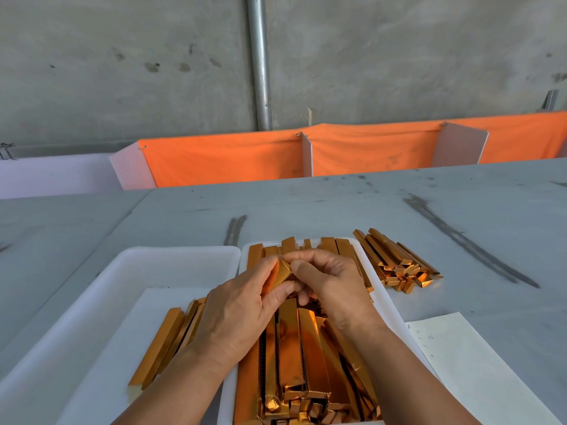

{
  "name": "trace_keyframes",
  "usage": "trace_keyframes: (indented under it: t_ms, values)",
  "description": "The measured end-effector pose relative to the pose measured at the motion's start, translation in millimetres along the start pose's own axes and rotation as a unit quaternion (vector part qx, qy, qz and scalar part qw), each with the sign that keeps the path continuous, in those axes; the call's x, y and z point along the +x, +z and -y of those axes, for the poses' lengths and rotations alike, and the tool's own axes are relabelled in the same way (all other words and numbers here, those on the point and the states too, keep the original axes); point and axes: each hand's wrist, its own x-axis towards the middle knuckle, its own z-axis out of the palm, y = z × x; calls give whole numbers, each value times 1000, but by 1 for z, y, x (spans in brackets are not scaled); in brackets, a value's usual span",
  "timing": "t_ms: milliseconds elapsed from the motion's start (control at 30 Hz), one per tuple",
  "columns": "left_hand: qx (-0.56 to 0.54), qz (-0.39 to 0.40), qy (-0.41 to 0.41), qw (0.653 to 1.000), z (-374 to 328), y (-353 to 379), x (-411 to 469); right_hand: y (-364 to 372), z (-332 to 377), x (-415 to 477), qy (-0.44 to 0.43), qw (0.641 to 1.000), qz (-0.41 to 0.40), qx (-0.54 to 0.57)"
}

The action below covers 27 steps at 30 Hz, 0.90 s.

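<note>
Both hands, left hand (242,305) and right hand (331,286), are pinching the gold foil strip (280,276) with fingers; overtight pinching is risking creasing or tearing it.

Head view, forward-down, close over table (337,204).

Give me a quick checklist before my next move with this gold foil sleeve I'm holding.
1. Grip on gold foil sleeve: ok, left hand and right hand both pinch it.
2. End fold finished: cannot tell, fingers cover it.
3. Room in left tray: ok, only a few folded sleeves lie there.
4. Supply in right tray: ok, many stacked sleeves inside.
5. Paper note apart from both hands: ok.
</note>
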Motion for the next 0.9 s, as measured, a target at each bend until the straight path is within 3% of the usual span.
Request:
trace_keyframes:
  t_ms: [467,900]
  values:
    - [3,-17,-19,1000,0,2,1,1,-1,-2,-50,998,6,-28]
    - [38,-19,-15,999,5,5,3,8,-4,-1,-21,997,-38,-61]
